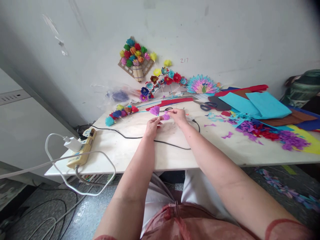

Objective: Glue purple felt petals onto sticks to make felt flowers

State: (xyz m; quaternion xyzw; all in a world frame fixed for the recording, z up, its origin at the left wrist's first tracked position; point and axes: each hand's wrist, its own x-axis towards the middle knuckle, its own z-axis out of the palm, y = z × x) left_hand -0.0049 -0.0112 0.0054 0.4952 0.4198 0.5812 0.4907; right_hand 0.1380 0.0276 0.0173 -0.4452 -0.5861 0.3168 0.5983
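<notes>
My left hand (153, 127) is closed around the base of a purple paper flower (154, 110), whose petals stand up above the fingers. Just to its right, my right hand (177, 116) pinches a small purple paper piece (166, 115) near the flower's base. Both hands are over the middle of the white table (140, 158). Black-handled scissors (168, 109) lie behind the hands, partly hidden by the flower and the right hand. The fine shape of the pinched piece is too small to tell.
A black cable (172, 144) crosses beneath my forearms. At the left is a power strip (83, 151). Finished flowers (117, 114) lie behind it. Cyan sheets (268, 105), purple scraps (293, 140) and larger scissors (208, 106) are at the right.
</notes>
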